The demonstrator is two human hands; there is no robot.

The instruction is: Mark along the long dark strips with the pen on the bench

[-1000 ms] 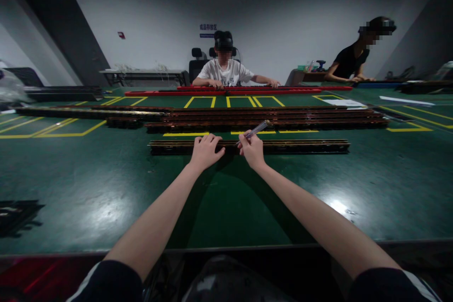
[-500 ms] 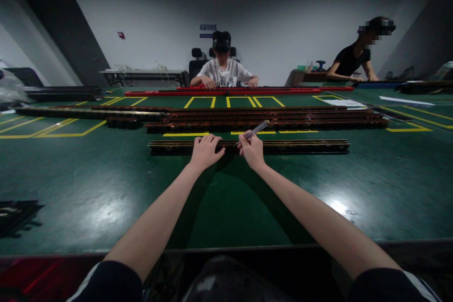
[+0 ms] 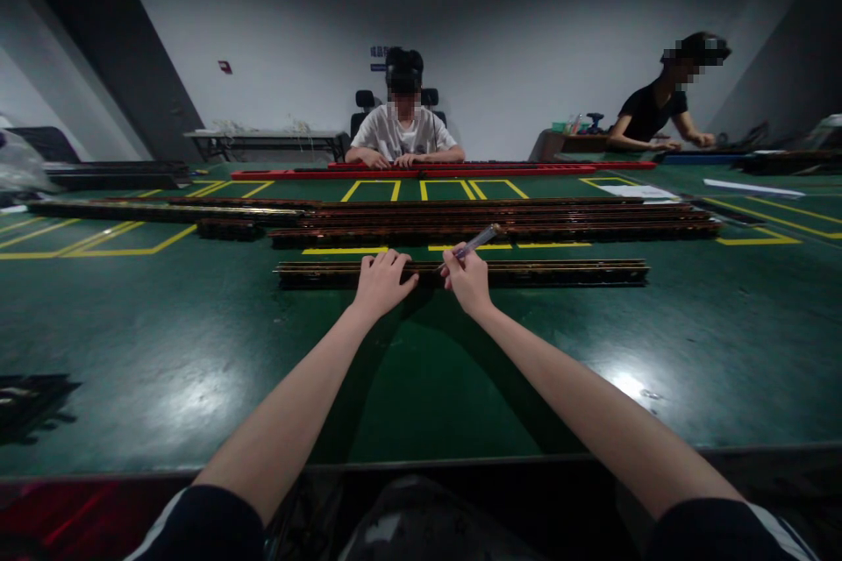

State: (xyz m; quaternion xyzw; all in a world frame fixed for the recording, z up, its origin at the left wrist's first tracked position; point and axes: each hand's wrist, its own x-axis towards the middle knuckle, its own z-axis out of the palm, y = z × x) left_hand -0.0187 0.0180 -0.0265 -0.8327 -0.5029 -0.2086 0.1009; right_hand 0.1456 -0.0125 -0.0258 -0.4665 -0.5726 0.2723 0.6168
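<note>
A long dark rail lies across the green table in front of me. My left hand rests on the rail near its middle, fingers curled over its top edge. Just to the right, my right hand is closed on a thin clear-handled tool, perhaps a screwdriver or pen, whose tip points down at the rail. The tool's handle sticks up and to the right.
A stack of more long dark rails lies behind the near one, among yellow floor-style markings. Red rails lie at the far edge, where a seated person works. Another person leans over at the far right. A dark object sits at left.
My hands and the rail have stayed put. The person opposite has drawn their hands in and sat up, and the person at far right has reached further right.
</note>
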